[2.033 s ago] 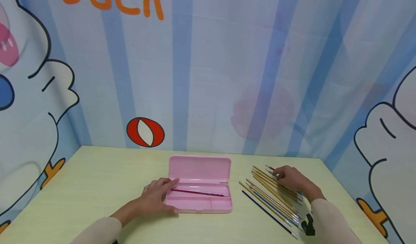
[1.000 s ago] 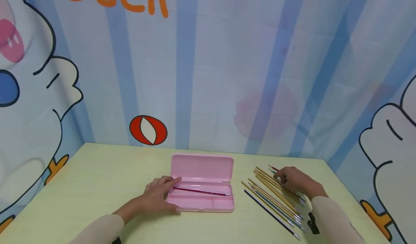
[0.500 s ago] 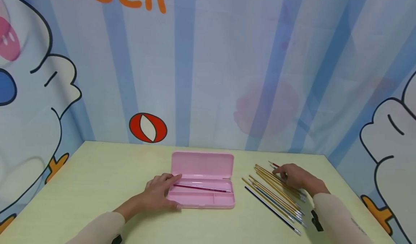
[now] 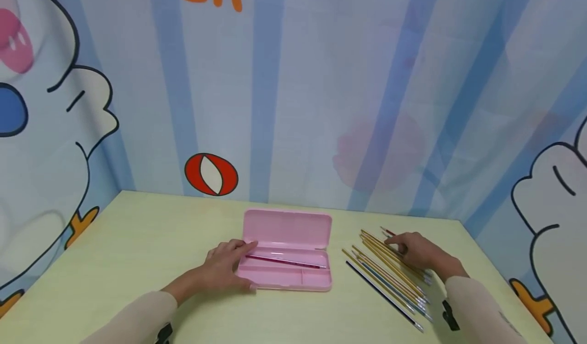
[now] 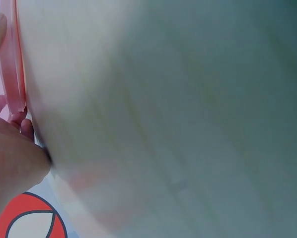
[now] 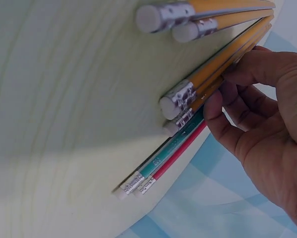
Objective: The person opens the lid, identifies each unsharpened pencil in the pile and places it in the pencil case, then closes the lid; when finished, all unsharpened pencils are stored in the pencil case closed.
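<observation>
An open pink pencil case [image 4: 286, 227] sits mid-table, a dark red pencil [image 4: 289, 262] lying in its rear compartment. My left hand [image 4: 222, 267] holds the case's left end, thumb at the front edge and index finger near the hinge. The left wrist view catches only part of that grip. To the right, my right hand [image 4: 417, 249] is over the far side of a spread of pencils [image 4: 390, 268]. In the right wrist view its fingertips pinch a yellow pencil [image 6: 204, 95], beside a green pencil [image 6: 174, 144] and a red pencil [image 6: 182, 151].
A black pencil [image 4: 382, 295] lies on the left edge of the spread, eraser end toward me. The pale wooden table [image 4: 183, 221] meets a blue striped curtain [image 4: 298, 104] behind. Printed cartoon figures flank both sides.
The whole view shifts slightly as the head moves. My right hand stays at the far pencils with only small finger movement, and the left hand keeps its place on the case.
</observation>
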### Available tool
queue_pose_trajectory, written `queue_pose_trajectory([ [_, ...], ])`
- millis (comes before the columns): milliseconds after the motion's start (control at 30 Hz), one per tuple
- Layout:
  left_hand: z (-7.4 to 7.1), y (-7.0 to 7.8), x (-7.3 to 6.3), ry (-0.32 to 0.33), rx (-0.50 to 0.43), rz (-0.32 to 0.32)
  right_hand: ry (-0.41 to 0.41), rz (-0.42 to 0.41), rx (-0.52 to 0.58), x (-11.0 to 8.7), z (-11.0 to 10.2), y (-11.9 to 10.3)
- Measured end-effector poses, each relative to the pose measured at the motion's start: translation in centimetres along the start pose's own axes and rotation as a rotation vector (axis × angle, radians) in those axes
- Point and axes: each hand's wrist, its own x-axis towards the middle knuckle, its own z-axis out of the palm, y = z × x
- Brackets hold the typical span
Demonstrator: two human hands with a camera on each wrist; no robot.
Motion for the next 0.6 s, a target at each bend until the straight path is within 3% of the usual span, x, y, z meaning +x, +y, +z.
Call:
queue_pose_trajectory([
  [267, 0.05, 0.06, 0.01, -0.002, -0.005, 0.005, -0.027, 0.031, 0.094, -0.19, 0.08, -0.01],
  [600, -0.02, -0.12, 0.19, -0.004, -0.005, 0.004, -0.058, 0.081, 0.123, 0.16, -0.47, -0.49],
])
